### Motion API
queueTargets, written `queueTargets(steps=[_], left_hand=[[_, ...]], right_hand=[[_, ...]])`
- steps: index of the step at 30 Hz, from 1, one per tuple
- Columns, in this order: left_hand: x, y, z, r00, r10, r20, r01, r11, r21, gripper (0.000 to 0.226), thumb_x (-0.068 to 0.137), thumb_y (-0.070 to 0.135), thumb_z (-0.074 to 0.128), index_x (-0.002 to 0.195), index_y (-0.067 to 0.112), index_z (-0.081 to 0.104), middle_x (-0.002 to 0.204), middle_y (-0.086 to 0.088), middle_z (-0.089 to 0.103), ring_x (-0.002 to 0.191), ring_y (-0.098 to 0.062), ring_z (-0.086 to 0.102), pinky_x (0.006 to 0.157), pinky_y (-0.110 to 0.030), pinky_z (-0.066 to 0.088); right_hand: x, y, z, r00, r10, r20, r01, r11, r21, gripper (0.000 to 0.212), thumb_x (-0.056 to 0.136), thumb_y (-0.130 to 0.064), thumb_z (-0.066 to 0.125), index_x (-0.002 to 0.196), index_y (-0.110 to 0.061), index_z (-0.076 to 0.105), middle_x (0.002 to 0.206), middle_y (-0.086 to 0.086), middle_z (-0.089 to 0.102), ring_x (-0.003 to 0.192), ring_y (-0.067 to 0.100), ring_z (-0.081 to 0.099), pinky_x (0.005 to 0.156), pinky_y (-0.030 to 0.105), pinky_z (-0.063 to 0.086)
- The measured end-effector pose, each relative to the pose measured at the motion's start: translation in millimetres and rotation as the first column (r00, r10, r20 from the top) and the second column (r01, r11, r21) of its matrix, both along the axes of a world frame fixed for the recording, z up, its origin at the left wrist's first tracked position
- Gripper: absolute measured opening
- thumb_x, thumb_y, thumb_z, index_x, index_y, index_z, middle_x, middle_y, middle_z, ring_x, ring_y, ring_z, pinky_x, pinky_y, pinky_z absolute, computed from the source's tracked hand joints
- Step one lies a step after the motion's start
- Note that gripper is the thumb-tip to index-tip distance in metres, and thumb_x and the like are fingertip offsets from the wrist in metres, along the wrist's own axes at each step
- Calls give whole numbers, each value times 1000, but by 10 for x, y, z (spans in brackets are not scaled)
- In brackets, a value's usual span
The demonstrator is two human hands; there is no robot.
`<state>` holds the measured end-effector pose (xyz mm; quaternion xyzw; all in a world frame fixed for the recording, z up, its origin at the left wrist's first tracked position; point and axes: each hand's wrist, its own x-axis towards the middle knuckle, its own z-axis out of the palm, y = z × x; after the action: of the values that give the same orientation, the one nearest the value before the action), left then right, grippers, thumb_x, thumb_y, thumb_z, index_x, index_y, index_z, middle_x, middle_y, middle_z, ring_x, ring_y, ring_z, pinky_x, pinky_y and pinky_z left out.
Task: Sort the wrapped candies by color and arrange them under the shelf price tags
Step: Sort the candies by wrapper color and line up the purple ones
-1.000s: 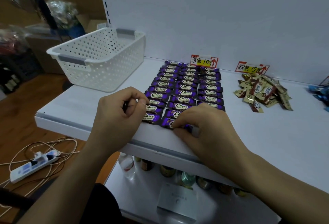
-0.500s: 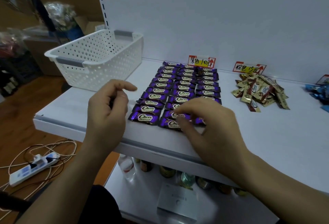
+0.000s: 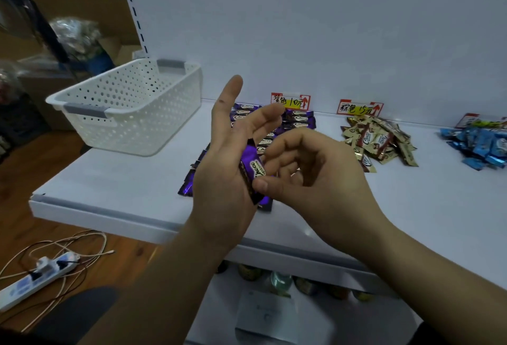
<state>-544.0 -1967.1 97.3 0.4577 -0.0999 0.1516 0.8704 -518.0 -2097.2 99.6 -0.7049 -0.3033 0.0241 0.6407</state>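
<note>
Head view.

Item: one purple candy [image 3: 253, 169], in a wrapper with white lettering, held at the centre of the frame, standing nearly on end against the palm of the left hand [image 3: 227, 158] and above the front of the shelf [image 3: 411, 207].

Surroundings: rows of purple candies [image 3: 299, 118] lie on the shelf below a purple price tag [image 3: 290, 101]; both hands cover most of these rows, leaving only the far ends and a few left-edge wrappers in sight. Right of centre is a loose heap of brown candies [image 3: 378, 140] under a second price tag [image 3: 359, 108]. Blue candies [image 3: 477, 144] lie at the right edge. A white perforated basket [image 3: 131, 108] stands on the shelf at the upper left. A power strip [image 3: 38, 278] with cables lies on the wooden floor, lower left. Bottles [image 3: 277, 281] stand on a lower shelf, bottom centre.

Hands: the left hand is raised, its fingers and thumb spread and nearly straight, with the candy against its palm. The right hand [image 3: 315, 177] has curled fingers and pinches the candy, its thumb on the wrapper's lower end.
</note>
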Motion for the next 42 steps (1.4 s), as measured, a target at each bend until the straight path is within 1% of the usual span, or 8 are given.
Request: queueTargets(steps=[4, 6, 9, 13, 17, 21, 25, 42], left_hand=[[8, 98, -124, 985, 157, 65, -170, 920, 354, 47, 101, 38, 35, 146, 24, 41, 134, -10, 60, 124, -21, 60, 96, -39, 53], [18, 295, -216, 928, 241, 283, -372, 604, 705, 44, 103, 29, 34, 139, 12, 51, 135, -6, 58, 126, -19, 57, 102, -34, 48], [58, 568, -369, 858, 213, 468, -491, 68, 869, 40, 99, 24, 41, 129, 6, 62, 136, -5, 57, 129, -15, 53, 106, -38, 44], [77, 593, -479, 884, 149, 442, -430, -108, 896, 37, 96, 22, 47, 127, 9, 64, 133, -3, 62, 126, -16, 55, 108, -30, 42], [44, 571, -474, 888, 161, 430, -403, -174, 898, 38, 95, 22, 49, 128, 10, 63, 131, -1, 63, 123, -15, 55, 106, -12, 31], [24, 551, -462, 893, 178, 414, -382, -188, 905, 36, 94, 21, 50, 126, 10, 63, 128, -1, 64, 119, -15, 56, 102, -13, 33], [24, 541, -455, 898, 165, 408, -373, -209, 904, 37, 95, 24, 47, 125, 10, 64, 127, -2, 64, 118, -16, 57, 102, -20, 37], [25, 548, -483, 905, 194, 379, -335, -227, 915, 41, 92, 23, 44, 124, 10, 64, 126, -1, 65, 116, -18, 60, 100, -32, 46]], right_hand=[[48, -141, -68, 1000, 10, 6, -9, 991, -132, 21, 81, -7, 81, 95, -19, 71, 69, -6, 60, 63, 9, 51, 59, 26, 47], [103, -277, -140, 992, -63, 109, 88, 967, -237, 16, 82, -16, 81, 92, -25, 72, 73, -10, 62, 64, 6, 54, 60, 28, 49], [106, -449, -221, 950, -118, 290, 215, 919, -331, 22, 82, -14, 80, 89, -32, 72, 84, -12, 67, 74, 14, 63, 61, 27, 51], [66, -596, -306, 930, -80, 360, 231, 887, -399, 29, 83, -7, 73, 83, -35, 64, 89, -12, 70, 73, 16, 65, 60, 30, 50], [46, -670, -359, 892, 17, 451, 228, 846, -482, 31, 80, -1, 75, 91, -30, 74, 98, -17, 71, 92, 7, 65, 70, 9, 41], [-9, -726, -379, 869, 23, 494, 280, 800, -530, 38, 74, -8, 66, 101, -34, 74, 107, -22, 66, 106, 4, 58, 86, 8, 39], [-71, -800, -362, 893, -74, 443, 304, 825, -476, 27, 79, -21, 65, 101, -36, 69, 103, -20, 63, 100, 5, 57, 76, 7, 35], [15, -506, -408, 859, -97, 503, 382, 774, -504, 6, 82, -27, 79, 86, -31, 76, 79, -13, 63, 75, 6, 58, 67, 36, 52]])
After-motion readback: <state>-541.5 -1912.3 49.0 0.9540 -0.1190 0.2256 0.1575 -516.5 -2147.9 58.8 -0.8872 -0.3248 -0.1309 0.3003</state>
